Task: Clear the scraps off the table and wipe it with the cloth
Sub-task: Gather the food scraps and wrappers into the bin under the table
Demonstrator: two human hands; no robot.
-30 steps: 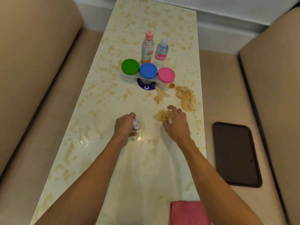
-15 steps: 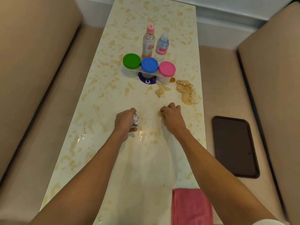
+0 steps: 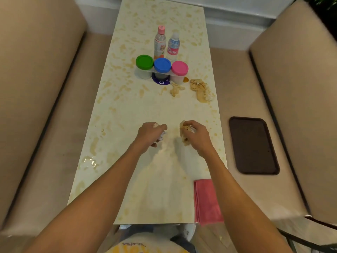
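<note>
My left hand (image 3: 150, 134) grips a crumpled white paper scrap (image 3: 162, 136) just above the middle of the cream table (image 3: 127, 110). My right hand (image 3: 196, 136) holds a stained, brownish tissue wad (image 3: 184, 136), its fingers curled around it. Two more stained tissue scraps lie farther back: a small one (image 3: 175, 89) and a larger one (image 3: 201, 90) near the right edge. A folded pink cloth (image 3: 207, 201) rests at the near right corner of the table, partly under my right forearm.
Three tubs with green (image 3: 144, 62), blue (image 3: 162, 65) and pink (image 3: 179, 67) lids stand mid-table, two small bottles (image 3: 166, 45) behind them. A dark tray (image 3: 253, 145) lies on the right bench seat. A wet patch (image 3: 89, 162) shines near the left edge.
My right hand has closed around the stained tissue and lifted it off the table. Both hands have drawn back slightly toward me, the left still holding its scrap.
</note>
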